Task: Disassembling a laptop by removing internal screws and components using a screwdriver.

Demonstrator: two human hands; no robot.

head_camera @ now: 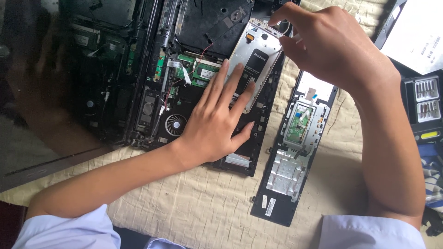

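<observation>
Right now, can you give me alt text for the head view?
Two bare hands work on an opened laptop on a quilted cloth: the left hand presses a silver drive, the right hand grips its top edge. A detached panel lies right.

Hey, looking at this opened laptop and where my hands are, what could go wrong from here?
1. The left hand presses flat on the silver drive caddy while the right hand pinches its top edge; uneven force might bend it or strain its connector.
2. The thin red wire and white ribbon cable lie loose nearby and could snag.
</observation>
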